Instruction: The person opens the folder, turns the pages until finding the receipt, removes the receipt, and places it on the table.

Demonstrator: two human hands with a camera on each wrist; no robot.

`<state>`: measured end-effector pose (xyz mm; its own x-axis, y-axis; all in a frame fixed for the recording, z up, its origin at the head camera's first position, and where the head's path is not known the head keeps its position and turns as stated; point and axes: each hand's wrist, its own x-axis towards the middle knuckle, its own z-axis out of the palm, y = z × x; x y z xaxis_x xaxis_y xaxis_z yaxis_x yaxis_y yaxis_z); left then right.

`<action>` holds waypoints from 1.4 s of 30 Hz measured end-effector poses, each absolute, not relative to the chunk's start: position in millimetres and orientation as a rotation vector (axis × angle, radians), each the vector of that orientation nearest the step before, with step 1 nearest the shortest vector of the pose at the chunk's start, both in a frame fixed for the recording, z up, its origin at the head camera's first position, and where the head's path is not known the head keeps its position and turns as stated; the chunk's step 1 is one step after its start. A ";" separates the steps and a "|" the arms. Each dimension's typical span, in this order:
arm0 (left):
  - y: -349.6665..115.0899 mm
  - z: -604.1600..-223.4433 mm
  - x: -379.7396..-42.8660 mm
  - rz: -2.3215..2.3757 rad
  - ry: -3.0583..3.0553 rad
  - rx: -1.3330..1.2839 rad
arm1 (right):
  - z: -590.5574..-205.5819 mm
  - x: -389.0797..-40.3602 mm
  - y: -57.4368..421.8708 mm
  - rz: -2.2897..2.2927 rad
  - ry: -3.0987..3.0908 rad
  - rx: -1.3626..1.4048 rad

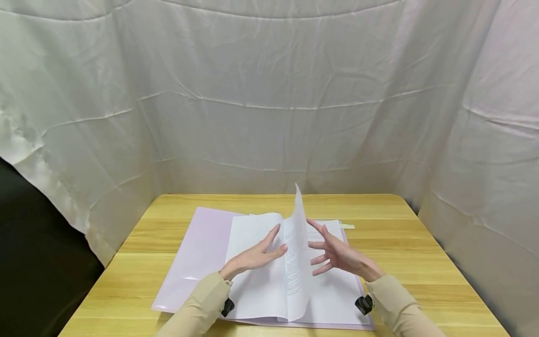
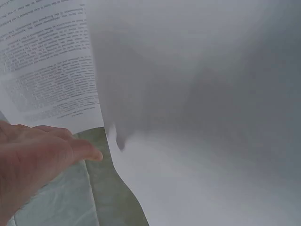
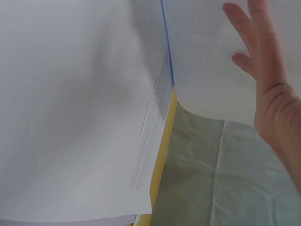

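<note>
A pale purple folder (image 1: 202, 252) lies spread on the table, with white printed sheets in it. One sheet (image 1: 300, 252) stands nearly upright at the middle, its print facing left in the head view. My left hand (image 1: 254, 255) is over the blank left-hand page (image 1: 246, 229), thumb and fingers extended. On the other side of the raised sheet, my right hand (image 1: 338, 252) has its fingers spread, with the fingertips close to the paper. Whether they touch it, I cannot tell. Under that hand lies a right-hand page (image 1: 337, 299) with some print near its top.
A wooden table (image 1: 421, 262) carries the folder. A small pale tab (image 1: 347, 226) sticks out at the folder's upper right. Grey cloth (image 1: 269, 140) hangs behind the table and at both sides. Dark material (image 1: 33, 262) shows at the far left.
</note>
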<state>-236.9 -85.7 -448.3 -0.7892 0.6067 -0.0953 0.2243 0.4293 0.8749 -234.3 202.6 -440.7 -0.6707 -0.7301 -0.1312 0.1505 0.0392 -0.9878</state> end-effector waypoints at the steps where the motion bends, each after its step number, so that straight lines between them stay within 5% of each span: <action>1: -84.7 -448.1 -237.2 1.343 2.265 0.712 | -440.8 -234.4 201.1 -1.707 1.662 -0.597; 28: -86.5 -444.6 -244.9 2.012 1.971 0.200 | -444.6 -227.9 181.9 -1.475 2.000 -0.665; 42: -119.1 -461.7 -256.9 1.807 2.303 -0.009 | -451.6 -235.3 191.3 -1.450 2.120 -0.627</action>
<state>-256.9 -119.1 -461.7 -0.9772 0.1262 -0.1705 -0.1356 0.2465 0.9596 -235.3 191.3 -451.6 -0.7732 -0.6190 -0.1382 -0.0956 0.3291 -0.9394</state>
